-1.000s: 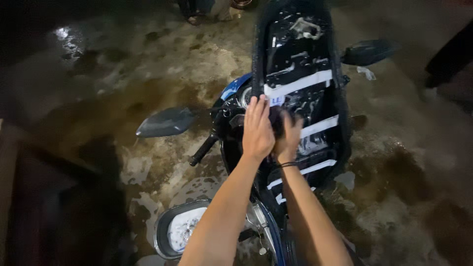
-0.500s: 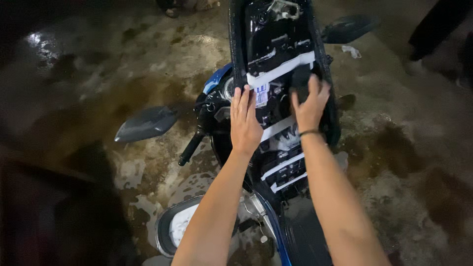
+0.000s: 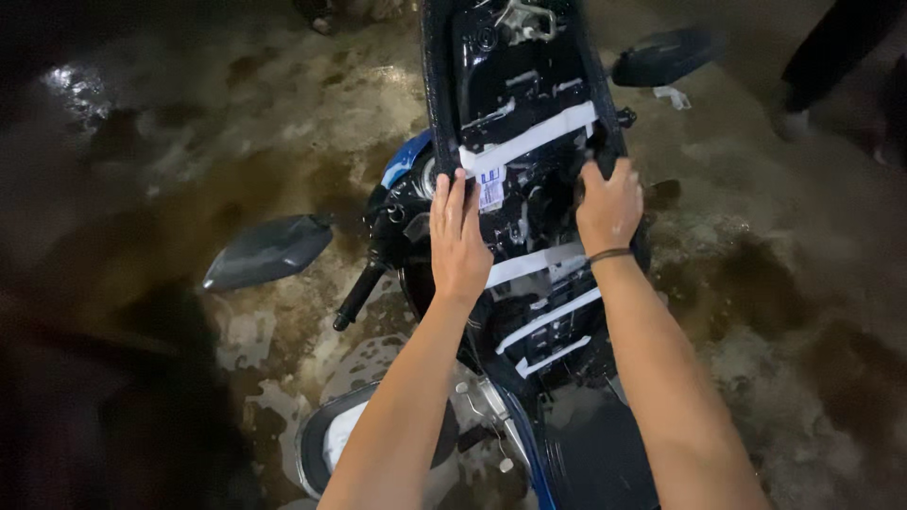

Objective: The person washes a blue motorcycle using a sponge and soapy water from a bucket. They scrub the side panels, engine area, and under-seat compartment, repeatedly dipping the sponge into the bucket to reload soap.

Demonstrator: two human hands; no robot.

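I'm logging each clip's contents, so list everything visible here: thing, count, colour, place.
seat underside: 1, black with white strips, top centre, lying over the motorcycle
sticker: 1, white, on the seat underside beside the left hand
motorcycle body: 1, blue and black, centre, under the seat
mirrors: 2, dark, one at left, one at top right
handlebar grip: 1, black, left of centre
ground: wet, brown and grey, all around
another person's shoe: 1, pale, top right edge
wristband: 1, dark, on the right wrist
left hand: 1, flat on the seat underside's left edge
right hand: 1, gripping the seat underside's right edge
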